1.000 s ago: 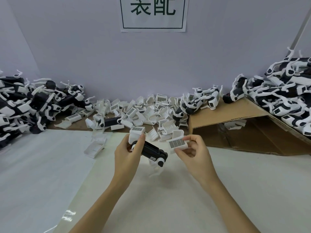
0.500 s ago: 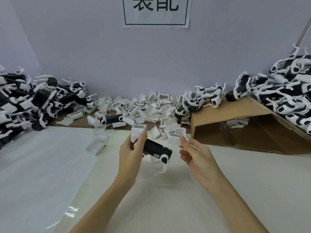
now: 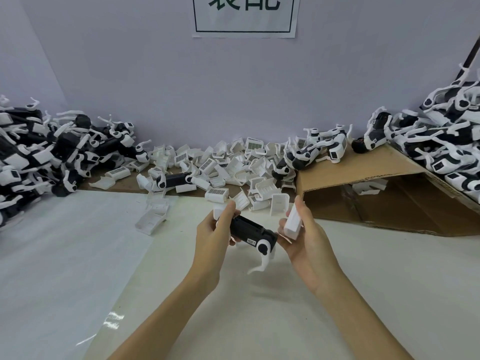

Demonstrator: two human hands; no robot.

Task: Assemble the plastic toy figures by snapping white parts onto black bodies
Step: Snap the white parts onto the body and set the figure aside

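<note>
My left hand (image 3: 214,236) grips a black toy body (image 3: 250,229) by its left end, above the white table. The body lies tilted, with a white round joint and a curved white leg hanging from its right end. My right hand (image 3: 306,242) holds a white cover part (image 3: 292,222) edge-on, pinched between thumb and fingers, right beside the body's right end. A loose heap of white cover parts (image 3: 233,172) lies along the back wall.
Piles of black-and-white figures lie at the far left (image 3: 39,157) and on the raised cardboard (image 3: 363,172) at the right (image 3: 446,146). One white part (image 3: 153,218) lies alone on the table left of my hands. A printed sign (image 3: 244,15) hangs on the wall.
My right hand has turned the white cover from face-up to edge-on and brought it down close to the body's right end. My left hand has kept its grip on the body.
</note>
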